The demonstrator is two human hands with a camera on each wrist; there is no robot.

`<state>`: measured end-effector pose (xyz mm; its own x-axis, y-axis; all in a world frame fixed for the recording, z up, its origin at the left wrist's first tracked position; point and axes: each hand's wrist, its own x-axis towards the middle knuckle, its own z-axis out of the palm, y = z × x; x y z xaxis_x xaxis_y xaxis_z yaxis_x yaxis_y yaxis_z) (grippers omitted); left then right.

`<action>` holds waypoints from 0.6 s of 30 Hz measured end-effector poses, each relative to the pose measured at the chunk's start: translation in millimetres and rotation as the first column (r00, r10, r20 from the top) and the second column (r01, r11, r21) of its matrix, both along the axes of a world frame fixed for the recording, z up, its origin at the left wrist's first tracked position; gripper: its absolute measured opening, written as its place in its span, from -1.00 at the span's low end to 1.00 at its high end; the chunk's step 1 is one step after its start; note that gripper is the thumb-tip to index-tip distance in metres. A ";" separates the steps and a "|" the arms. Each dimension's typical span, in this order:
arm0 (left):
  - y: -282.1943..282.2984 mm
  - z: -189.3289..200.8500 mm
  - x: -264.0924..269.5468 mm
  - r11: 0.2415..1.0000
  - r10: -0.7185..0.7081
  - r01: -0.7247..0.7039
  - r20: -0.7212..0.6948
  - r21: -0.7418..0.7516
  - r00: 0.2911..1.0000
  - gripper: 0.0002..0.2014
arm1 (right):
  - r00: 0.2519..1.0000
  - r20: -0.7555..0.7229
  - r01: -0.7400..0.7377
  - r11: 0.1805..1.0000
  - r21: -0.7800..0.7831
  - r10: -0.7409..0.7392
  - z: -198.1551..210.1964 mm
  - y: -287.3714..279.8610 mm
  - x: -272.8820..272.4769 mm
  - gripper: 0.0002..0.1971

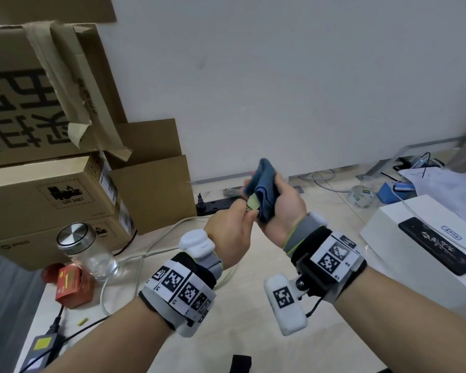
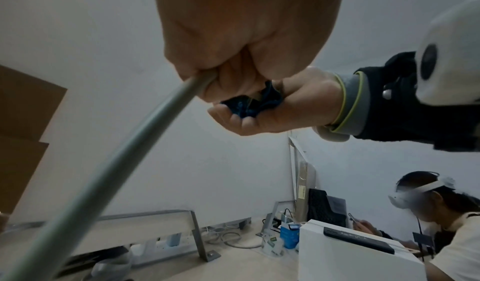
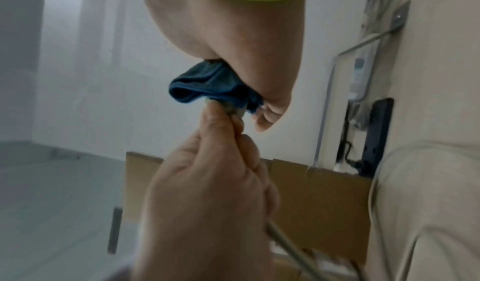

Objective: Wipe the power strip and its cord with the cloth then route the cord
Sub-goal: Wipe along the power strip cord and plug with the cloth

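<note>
Both hands are raised above the pale table (image 1: 253, 319). My left hand (image 1: 249, 208) pinches the pale end piece of a grey cord (image 1: 156, 244), which trails down to the left across the table. In the left wrist view the cord (image 2: 116, 162) leaves that hand's (image 2: 207, 80) curled fingers. My right hand (image 1: 275, 200) grips a folded blue cloth (image 1: 264, 184) wrapped against the cord's end. The right wrist view shows the cloth (image 3: 205, 86) touching the left fingertips (image 3: 223, 117). A black power strip (image 1: 215, 204) lies on the table beyond the hands, by the wall.
Stacked cardboard boxes (image 1: 51, 184) fill the left. A glass jar (image 1: 84, 251), a red carton (image 1: 73, 286) and a black adapter (image 1: 43, 345) sit front left. A white box (image 1: 388, 232) carrying a black phone (image 1: 439, 246) stands right. Another person (image 2: 446, 224) sits beyond it.
</note>
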<state>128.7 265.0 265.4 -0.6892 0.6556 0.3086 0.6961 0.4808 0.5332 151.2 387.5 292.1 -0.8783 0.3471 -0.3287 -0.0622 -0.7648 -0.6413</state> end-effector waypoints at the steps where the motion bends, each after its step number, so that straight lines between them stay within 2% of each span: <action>1: 0.6 1.5 -0.6 1.000 0.022 -0.022 -0.014 0.005 1.000 -0.79 | 1.000 -0.026 0.004 0.999 0.048 -0.003 -0.7 -2.5 1.6 -0.62; 2: 1.6 2.4 -1.3 0.999 0.036 -0.036 -0.030 0.019 0.999 -0.81 | 0.999 -0.028 0.025 0.965 0.262 -0.018 -5.8 -5.4 3.2 -0.65; 3: 2.9 3.4 -2.2 0.998 0.043 -0.041 -0.046 0.037 0.998 -0.82 | 0.999 -0.025 0.039 0.841 0.540 -0.031 -11.7 -9.3 5.5 -0.67; 4: 3.9 3.6 -2.7 0.998 0.045 -0.042 -0.052 0.054 0.998 -0.82 | 0.999 -0.014 0.031 0.634 0.773 -0.032 -17.1 -11.5 8.7 -0.67; 5: 4.2 3.9 -2.1 0.997 0.036 -0.032 -0.053 0.069 0.998 -0.82 | 0.998 -0.010 0.040 0.461 0.887 -0.068 -20.7 -12.2 10.8 -0.70; 6: 3.7 4.1 -0.9 0.996 0.018 -0.014 -0.056 0.084 0.998 -0.81 | 0.995 -0.024 0.059 0.370 0.927 -0.100 -22.7 -11.4 11.4 -0.70; 8: -0.1 3.8 1.3 0.993 -0.018 0.027 -0.080 0.117 0.997 -0.76 | 0.994 -0.040 0.072 0.337 0.939 -0.100 -22.6 -7.3 10.5 -0.66; 10: -3.3 1.7 0.8 0.990 -0.047 0.061 -0.112 0.131 0.993 -0.74 | 0.994 -0.030 0.068 0.382 0.922 -0.104 -19.8 -5.0 8.4 -0.63; 11: -3.9 0.7 0.5 0.989 -0.062 0.079 -0.132 0.127 0.989 -0.72 | 0.992 -0.012 0.070 0.457 0.887 -0.129 -18.4 -4.3 6.1 -0.62; 12: -4.2 -0.6 -0.2 0.989 -0.074 0.092 -0.151 0.118 0.986 -0.68 | 0.990 0.015 0.067 0.570 0.819 -0.138 -15.8 -5.5 3.9 -0.61; 14: -3.7 -0.3 -0.8 0.988 -0.082 0.103 -0.171 0.113 0.982 -0.62 | 0.992 0.102 -0.008 0.792 0.610 -0.068 -10.3 -6.1 0.2 -0.59; 15: -3.6 0.1 -1.3 0.987 -0.082 0.105 -0.176 0.121 0.981 -0.60 | 0.990 0.139 -0.046 0.873 0.486 -0.026 -7.5 -5.1 -1.9 -0.57; 16: -3.2 -0.1 -1.9 0.985 -0.083 0.108 -0.179 0.131 0.980 -0.60 | 0.989 0.147 -0.055 0.932 0.357 0.002 -5.4 -2.1 -3.3 -0.55; 18: -3.0 0.0 -1.5 0.981 -0.076 0.102 -0.156 0.162 0.985 -0.63 | 0.994 0.104 -0.053 0.989 0.142 0.039 1.4 6.2 -3.9 -0.47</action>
